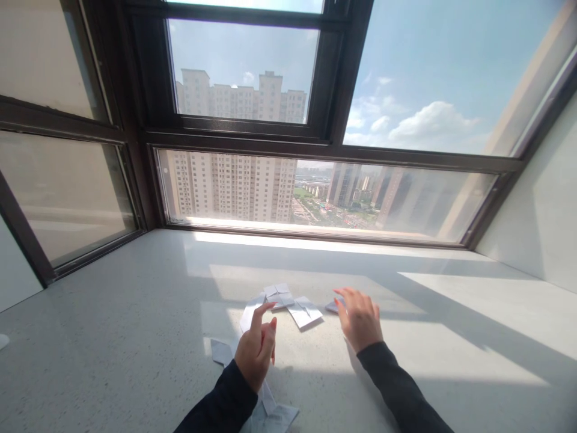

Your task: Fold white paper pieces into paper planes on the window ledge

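Observation:
My left hand (258,346) hovers over the sill with index finger and thumb apart and nothing between them. Beyond its fingertips lie a folded white paper square (278,295) and a second folded paper square (305,313), their corners close together. My right hand (361,319) is bent over a small folded paper piece (332,307) and partly hides it. Its thumb and index finger are slightly apart at that piece; whether they touch it is unclear. Partly behind my left hand are another white paper (250,314) and a folded piece (220,351).
More folded paper (282,416) lies at the near edge of the view, partly behind my left sleeve. The speckled white sill (135,337) runs to dark-framed windows (252,141). A white wall (547,198) bounds the right. A small white object (3,341) shows at far left.

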Available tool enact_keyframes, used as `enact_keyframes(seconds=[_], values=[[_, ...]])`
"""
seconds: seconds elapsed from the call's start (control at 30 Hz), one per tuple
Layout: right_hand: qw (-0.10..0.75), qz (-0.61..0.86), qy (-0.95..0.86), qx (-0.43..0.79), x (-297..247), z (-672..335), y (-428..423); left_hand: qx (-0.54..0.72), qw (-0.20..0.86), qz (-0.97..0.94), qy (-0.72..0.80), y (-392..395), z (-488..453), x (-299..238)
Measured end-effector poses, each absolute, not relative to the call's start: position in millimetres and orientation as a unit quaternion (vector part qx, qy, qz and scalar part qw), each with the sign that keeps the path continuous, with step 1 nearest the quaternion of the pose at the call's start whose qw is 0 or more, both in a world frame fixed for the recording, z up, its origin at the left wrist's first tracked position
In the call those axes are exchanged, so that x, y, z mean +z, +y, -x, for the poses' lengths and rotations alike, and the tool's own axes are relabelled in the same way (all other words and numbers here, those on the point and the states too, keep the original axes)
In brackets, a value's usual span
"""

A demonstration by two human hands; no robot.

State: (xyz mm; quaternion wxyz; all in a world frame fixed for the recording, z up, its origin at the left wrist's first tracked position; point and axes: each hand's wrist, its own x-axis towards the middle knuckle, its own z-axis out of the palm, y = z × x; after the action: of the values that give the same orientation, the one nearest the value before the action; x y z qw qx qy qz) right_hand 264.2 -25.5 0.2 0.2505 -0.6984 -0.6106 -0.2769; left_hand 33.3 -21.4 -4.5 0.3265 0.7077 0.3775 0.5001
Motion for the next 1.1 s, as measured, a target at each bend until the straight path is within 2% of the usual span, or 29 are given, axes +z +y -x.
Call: enact_keyframes(seconds=[0.17,0.4,0.57,0.67,0.8,0.97,1.1], values=[[0.211,0.561,-0.774,-0.205,-27,-225,-21,0.463,0.186,-0.764,0.409,-9,-22,2],[0.204,0.607,-0.766,-0.065,-2,-201,-35,0.357,-0.029,-0.819,0.449,9,-14,-18],[0.242,0.645,-0.719,-0.085,-2,-195,-39,0.288,-0.126,-0.827,0.466,10,-12,-33],[0.225,0.673,-0.699,-0.084,-18,-200,-37,0.253,-0.141,-0.819,0.495,11,-13,-40],[0.183,0.664,-0.725,0.003,-28,-203,-36,0.236,-0.136,-0.809,0.521,10,-14,-43],[0.231,0.611,-0.75,0.102,-16,-197,-38,0.238,-0.077,-0.831,0.496,10,-10,-33],[0.292,0.602,-0.737,0.095,-12,-196,-40,0.287,-0.037,-0.838,0.463,14,-7,-23]])
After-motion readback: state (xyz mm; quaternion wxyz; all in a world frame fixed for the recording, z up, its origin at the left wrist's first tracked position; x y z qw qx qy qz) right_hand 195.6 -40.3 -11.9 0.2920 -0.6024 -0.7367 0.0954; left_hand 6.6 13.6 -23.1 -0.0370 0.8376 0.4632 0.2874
